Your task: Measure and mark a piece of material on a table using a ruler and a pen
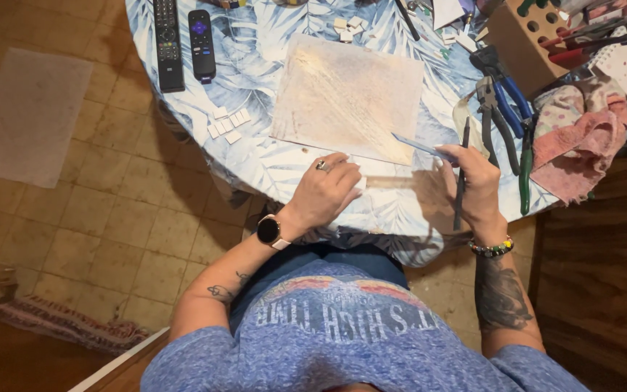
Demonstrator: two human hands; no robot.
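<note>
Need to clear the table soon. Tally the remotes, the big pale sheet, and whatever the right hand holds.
black remotes: 2
pale sheet: 1
dark slim tool in right hand: 1
thin blue strip at its fingertips: 1
Total: 5

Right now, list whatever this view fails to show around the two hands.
- Head view: whatever the left hand presses is hidden under its fingers.
- The thin tool tip in the right hand is too small to identify.
- The cardboard box is cut off by the top edge.
</note>
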